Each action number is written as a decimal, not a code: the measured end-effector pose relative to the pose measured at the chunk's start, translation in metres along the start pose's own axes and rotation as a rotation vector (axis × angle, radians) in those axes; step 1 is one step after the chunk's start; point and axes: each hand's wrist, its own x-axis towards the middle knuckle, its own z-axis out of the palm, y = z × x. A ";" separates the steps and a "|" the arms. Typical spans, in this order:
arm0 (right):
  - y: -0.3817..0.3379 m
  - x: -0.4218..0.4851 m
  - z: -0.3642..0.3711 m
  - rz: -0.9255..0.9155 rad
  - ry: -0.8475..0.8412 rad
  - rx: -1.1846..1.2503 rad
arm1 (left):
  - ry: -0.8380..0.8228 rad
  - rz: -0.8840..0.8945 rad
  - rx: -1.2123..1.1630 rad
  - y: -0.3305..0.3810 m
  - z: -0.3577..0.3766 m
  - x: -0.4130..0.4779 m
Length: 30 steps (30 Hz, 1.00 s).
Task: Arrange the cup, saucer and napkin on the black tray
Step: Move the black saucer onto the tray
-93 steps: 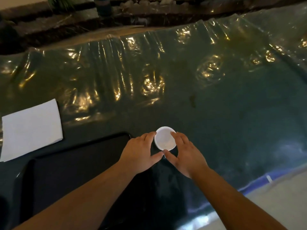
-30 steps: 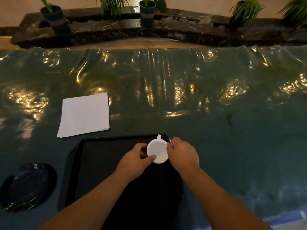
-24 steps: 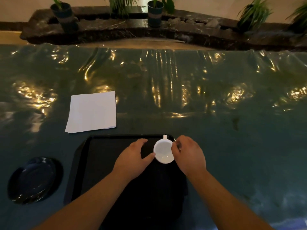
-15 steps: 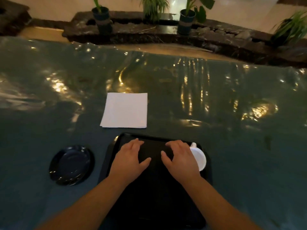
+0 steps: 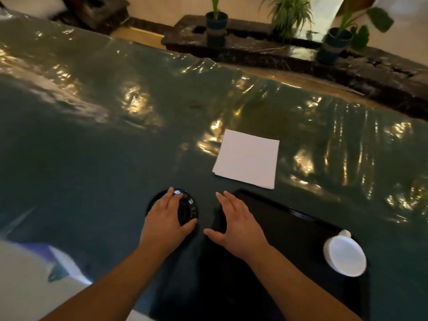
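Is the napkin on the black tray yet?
No, the white napkin lies flat on the table covering beyond the black tray, clear of its far rim.

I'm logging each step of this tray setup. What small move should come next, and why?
Probably close the left hand on the dark saucer and lift it onto the black tray. The hand already rests on it, the saucer sits off the tray, and the white cup is already aboard.
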 end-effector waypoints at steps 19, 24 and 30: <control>-0.083 0.057 0.062 0.190 -0.086 0.302 | -0.079 -0.339 -0.328 -0.092 -0.019 -0.001; -0.075 0.042 0.049 0.233 0.083 0.431 | 0.007 -0.257 -0.399 -0.068 -0.021 -0.002; -0.029 0.004 0.014 0.338 0.257 0.455 | -0.027 -0.077 -0.389 -0.004 -0.010 -0.001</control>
